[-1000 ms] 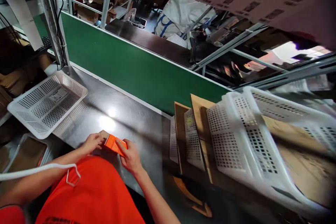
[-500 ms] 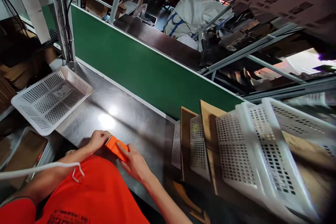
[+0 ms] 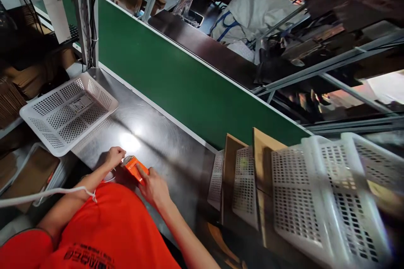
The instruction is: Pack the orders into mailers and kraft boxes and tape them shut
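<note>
My right hand [image 3: 153, 185] grips a small orange box [image 3: 136, 169] over the steel worktop [image 3: 164, 172], just in front of my red shirt. The box is tilted, its far left end towards my other hand. A pale greyish flap or opening shows at that end. Beside it, slightly apart from the box, is my left hand [image 3: 115, 156] with its fingers curled together. Whatever these fingers may pinch is too small to make out. A thin white cord end shows just below that hand.
A white perforated basket [image 3: 65, 150] with a label inside stands at the left of the worktop. Upright white baskets [image 3: 295, 197] and cardboard sheets [image 3: 232, 168] line the right side. A green panel [image 3: 170, 80] borders the back. A white cord [image 3: 44, 193] crosses my left arm.
My left hand has drawn back from the end of the orange box, where the pale flap or opening now shows. The box has turned slightly in my right hand. The whole view has shifted.
</note>
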The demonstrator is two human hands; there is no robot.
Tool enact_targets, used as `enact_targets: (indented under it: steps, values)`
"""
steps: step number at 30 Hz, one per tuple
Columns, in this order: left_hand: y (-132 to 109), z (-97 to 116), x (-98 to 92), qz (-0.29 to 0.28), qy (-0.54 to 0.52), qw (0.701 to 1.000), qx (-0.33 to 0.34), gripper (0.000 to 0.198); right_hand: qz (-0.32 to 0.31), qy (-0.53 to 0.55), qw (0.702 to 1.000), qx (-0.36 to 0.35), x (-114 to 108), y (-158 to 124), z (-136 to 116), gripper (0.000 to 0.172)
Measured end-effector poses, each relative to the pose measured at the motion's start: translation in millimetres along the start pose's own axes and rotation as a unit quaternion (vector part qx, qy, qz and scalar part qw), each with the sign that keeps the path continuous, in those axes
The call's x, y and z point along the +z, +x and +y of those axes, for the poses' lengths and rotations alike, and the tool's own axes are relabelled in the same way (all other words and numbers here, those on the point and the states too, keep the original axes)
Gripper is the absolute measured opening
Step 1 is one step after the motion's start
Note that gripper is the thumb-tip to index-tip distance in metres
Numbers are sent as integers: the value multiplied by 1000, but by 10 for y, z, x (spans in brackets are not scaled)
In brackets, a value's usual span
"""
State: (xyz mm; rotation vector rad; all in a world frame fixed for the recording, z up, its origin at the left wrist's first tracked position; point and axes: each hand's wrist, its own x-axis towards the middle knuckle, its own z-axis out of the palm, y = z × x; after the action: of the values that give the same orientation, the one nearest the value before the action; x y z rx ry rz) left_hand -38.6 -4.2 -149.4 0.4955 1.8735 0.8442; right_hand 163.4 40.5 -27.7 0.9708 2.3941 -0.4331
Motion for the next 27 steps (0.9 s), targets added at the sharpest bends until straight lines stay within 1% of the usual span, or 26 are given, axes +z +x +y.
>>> enact_targets:
  steps: [3, 7, 10, 13, 16, 19, 21, 23, 25, 27]
  values:
    - [28, -78, 4, 13, 37, 999, 25, 23, -11, -4, 1000, 16, -34, 26, -2, 73]
    - [62, -198, 60, 19, 68, 996, 47, 22, -7, -22, 1000, 20, -30, 47, -9, 71]
    - [55, -290, 145, 12, 86, 995, 58, 23, -6, -35, 999, 22, -35, 69, -39, 67]
    - [0, -378, 242, -2, 102, 991, 86, 26, -18, -45, 999, 25, -42, 87, -47, 64]
    - [-74, -465, 318, -19, 125, 985, 118, 31, -26, -46, 998, 22, -30, 98, -7, 65]
    - [-107, -526, 366, -26, 168, 977, 129, 30, -22, -41, 999, 9, 19, 104, 64, 63]
    - [-85, -531, 381, -35, 203, 969, 135, 32, -13, -40, 999, 7, 67, 104, 110, 63]
    - [-30, -509, 370, -55, 236, 957, 157, 34, 0, -44, 999, 13, 118, 100, 144, 63]
    - [38, -481, 326, -84, 265, 941, 194, 36, 12, -47, 999, 12, 160, 91, 166, 62]
    - [87, -477, 251, -114, 285, 919, 246, 36, 19, -48, 999, 4, 186, 79, 180, 61]
